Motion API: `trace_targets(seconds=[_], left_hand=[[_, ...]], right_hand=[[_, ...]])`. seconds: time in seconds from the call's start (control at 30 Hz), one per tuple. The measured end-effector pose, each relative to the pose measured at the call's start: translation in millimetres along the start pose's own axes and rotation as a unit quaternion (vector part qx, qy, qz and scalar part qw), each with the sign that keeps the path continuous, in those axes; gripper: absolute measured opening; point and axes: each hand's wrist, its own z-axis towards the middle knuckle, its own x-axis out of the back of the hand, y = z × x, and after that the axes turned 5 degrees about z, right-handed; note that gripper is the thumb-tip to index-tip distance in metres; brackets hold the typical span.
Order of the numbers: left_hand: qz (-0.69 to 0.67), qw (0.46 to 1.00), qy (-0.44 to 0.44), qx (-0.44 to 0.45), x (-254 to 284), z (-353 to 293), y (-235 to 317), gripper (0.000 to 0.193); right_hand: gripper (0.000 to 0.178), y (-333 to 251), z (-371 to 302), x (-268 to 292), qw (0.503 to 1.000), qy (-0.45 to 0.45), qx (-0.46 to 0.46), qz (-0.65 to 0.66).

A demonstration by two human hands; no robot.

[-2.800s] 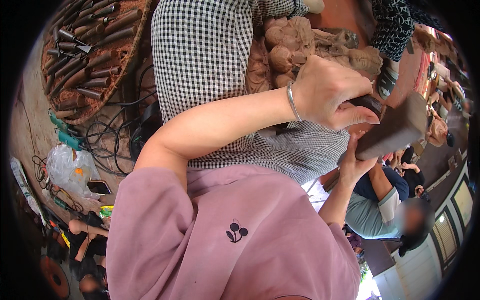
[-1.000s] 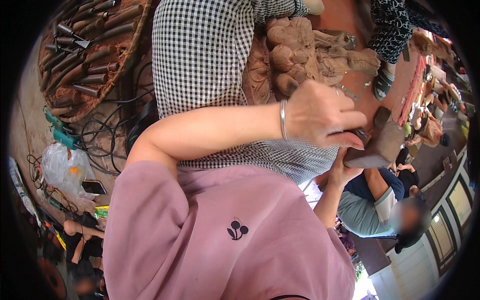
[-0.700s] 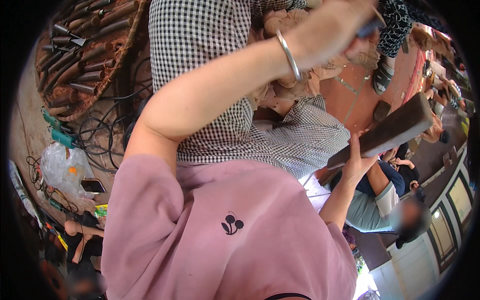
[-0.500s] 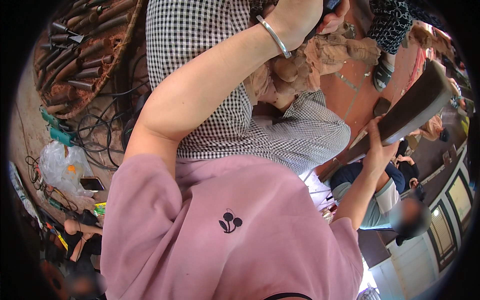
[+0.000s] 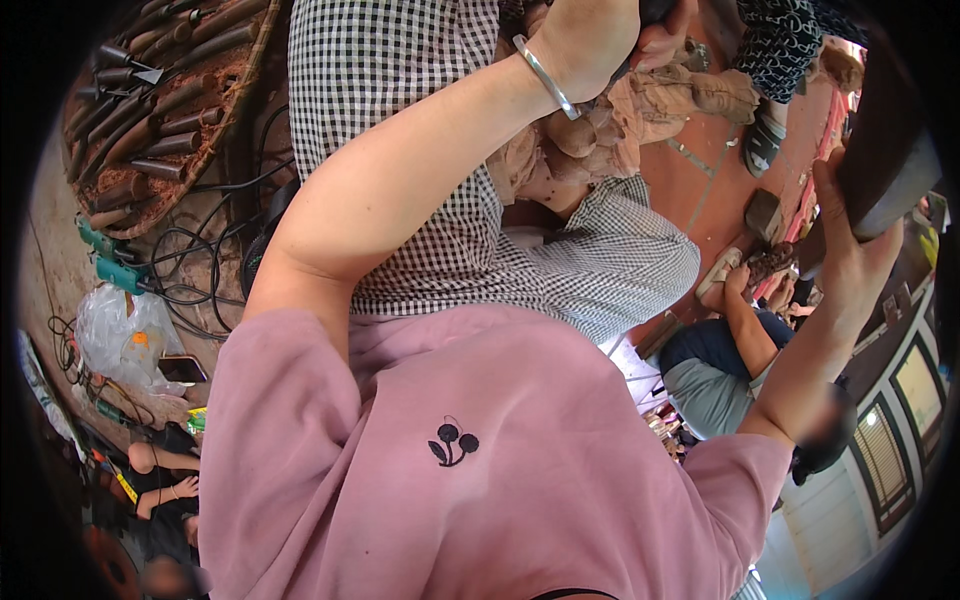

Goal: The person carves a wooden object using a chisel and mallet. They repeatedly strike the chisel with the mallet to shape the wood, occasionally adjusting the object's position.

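Left hand (image 5: 590,40) is raised at the top edge, fingers curled shut round a small dark tool (image 5: 655,12); most of that tool is cut off by the frame, so its kind can't be told. A metal bangle (image 5: 545,75) is worn on that wrist. Right hand (image 5: 850,250) is held up at the right edge, gripping a dark wooden block (image 5: 885,150) from below, thumb laid along its near side.

Largest in view: a pink shirt (image 5: 480,460) w/ a small black mark on the chest, filling the lower half. Above it, checked fabric (image 5: 450,180) is spread over the lap. A lumpy brown wood carving (image 5: 600,130) is seen just under the left hand, against the fabric. A round basket (image 5: 150,120) of wooden-handled chisels is set at upper left, w/ black cables (image 5: 200,280) beside it. A clear plastic bag (image 5: 125,335) lies lower left. Another person (image 5: 720,370), seated, is seen between the arms on the right.
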Motion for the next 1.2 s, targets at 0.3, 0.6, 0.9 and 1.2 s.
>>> trace_targets(seconds=[0.3, 0.6, 0.9, 1.2], left_hand=[[0.013, 0.999, -0.026, -0.035, -4, -11, -2, 0.051], [0.012, 1.000, -0.006, -0.025, -4, -13, -3, 0.056], [0.046, 0.999, 0.005, -0.018, -4, -25, -3, 0.062], [0.050, 0.999, 0.017, -0.003, -3, -25, -4, 0.063]], right_hand=[[0.044, -9, 24, 15, 0.943, -0.097, 0.154, -0.278], [0.048, 7, 19, 17, 0.974, -0.105, 0.058, -0.193], [0.060, 2, 7, 14, 0.959, -0.111, 0.146, -0.217], [0.062, 1, 5, 22, 0.955, -0.111, 0.121, -0.245]])
